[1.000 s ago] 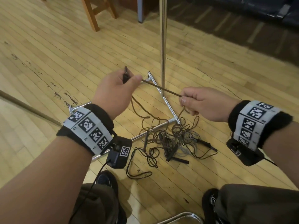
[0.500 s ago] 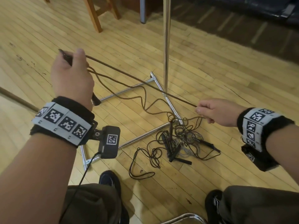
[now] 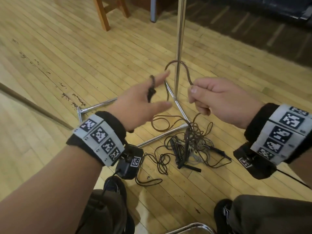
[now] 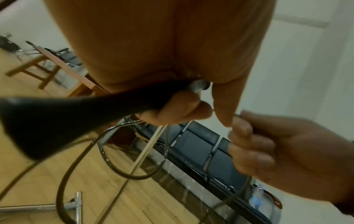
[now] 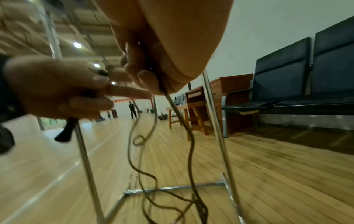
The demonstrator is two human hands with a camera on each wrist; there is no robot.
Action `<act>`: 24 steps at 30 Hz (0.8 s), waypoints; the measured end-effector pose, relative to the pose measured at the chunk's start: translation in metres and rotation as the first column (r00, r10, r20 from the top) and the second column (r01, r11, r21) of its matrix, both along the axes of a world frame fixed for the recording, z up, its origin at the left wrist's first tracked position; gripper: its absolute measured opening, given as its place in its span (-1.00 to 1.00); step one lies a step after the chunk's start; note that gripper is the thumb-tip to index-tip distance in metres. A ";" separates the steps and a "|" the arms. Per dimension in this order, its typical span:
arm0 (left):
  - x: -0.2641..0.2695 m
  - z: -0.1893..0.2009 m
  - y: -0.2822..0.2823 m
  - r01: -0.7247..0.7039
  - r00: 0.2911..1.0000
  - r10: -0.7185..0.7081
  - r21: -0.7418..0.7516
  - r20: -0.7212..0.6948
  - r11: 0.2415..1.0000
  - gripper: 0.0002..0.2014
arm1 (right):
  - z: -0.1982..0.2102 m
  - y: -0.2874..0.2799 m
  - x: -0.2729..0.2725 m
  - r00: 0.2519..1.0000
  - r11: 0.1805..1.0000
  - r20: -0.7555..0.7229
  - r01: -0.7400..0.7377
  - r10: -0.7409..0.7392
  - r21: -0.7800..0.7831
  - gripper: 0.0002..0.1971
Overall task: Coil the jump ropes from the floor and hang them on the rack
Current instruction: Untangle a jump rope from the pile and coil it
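A brown jump rope (image 3: 186,70) arches slack between my two hands, in front of the rack's chrome pole (image 3: 179,39). My left hand (image 3: 152,97) holds its black handle (image 4: 67,118) in the curled lower fingers, index finger and thumb straight, with a turn of rope round one finger. My right hand (image 3: 199,97) pinches the rope just right of the pole; the rope (image 5: 189,144) drops from it to the floor. A tangle of other ropes and black handles (image 3: 187,146) lies by the rack's base bars (image 3: 160,135).
Wooden stool legs (image 3: 103,16) stand at the back, and dark bench seats (image 5: 287,75) line the wall. A chrome chair tube (image 3: 189,228) curves by my shoes (image 3: 114,186). A person (image 5: 132,111) stands far across the wooden floor.
My left hand, which had drawn the rope taut up and to the left, has swung back to the right hand. The rope has gone slack into an arch, and the right hand has risen.
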State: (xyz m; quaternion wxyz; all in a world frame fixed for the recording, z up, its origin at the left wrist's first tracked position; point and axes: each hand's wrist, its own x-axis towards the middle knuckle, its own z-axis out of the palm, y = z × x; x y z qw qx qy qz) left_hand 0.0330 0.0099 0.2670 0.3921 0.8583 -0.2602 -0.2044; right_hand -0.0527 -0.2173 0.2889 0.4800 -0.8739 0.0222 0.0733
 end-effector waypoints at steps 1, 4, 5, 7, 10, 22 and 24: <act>-0.002 -0.002 -0.004 0.063 0.998 -0.063 0.009 0.005 0.998 -0.19 | 0.007 0.005 -0.001 1.000 0.999 0.023 -0.011 0.011 0.033 -0.66; -0.007 -0.006 -0.015 0.053 0.997 -0.056 -0.049 -0.054 0.997 -0.15 | 0.017 0.012 -0.004 0.998 0.997 0.033 -0.053 0.052 0.050 -0.69; -0.008 -0.007 -0.018 0.001 0.987 -0.023 -0.138 -0.160 0.990 -0.21 | 0.016 0.012 -0.005 0.998 0.996 0.022 -0.061 0.060 0.067 -0.71; -0.010 -0.008 -0.024 -0.096 0.918 -0.050 -0.343 -0.392 0.934 -0.42 | 0.013 0.012 -0.006 0.998 0.991 -0.004 -0.066 0.066 0.114 -0.74; -0.014 -0.009 -0.030 -0.147 0.885 -0.119 -0.511 -0.451 0.847 -0.63 | 0.007 0.013 -0.009 0.990 0.987 -0.053 -0.122 0.128 0.108 -0.74; 0.019 0.006 -0.003 -0.336 0.926 0.148 -0.582 -0.346 0.741 -0.73 | -0.082 -0.038 -0.019 0.868 0.878 -0.491 -0.287 0.070 -0.382 -0.71; 0.015 -0.001 -0.004 -0.291 0.946 0.209 -0.370 -0.247 0.882 -0.72 | -0.085 -0.037 -0.014 0.914 0.864 -0.404 -0.236 0.042 -0.444 -0.75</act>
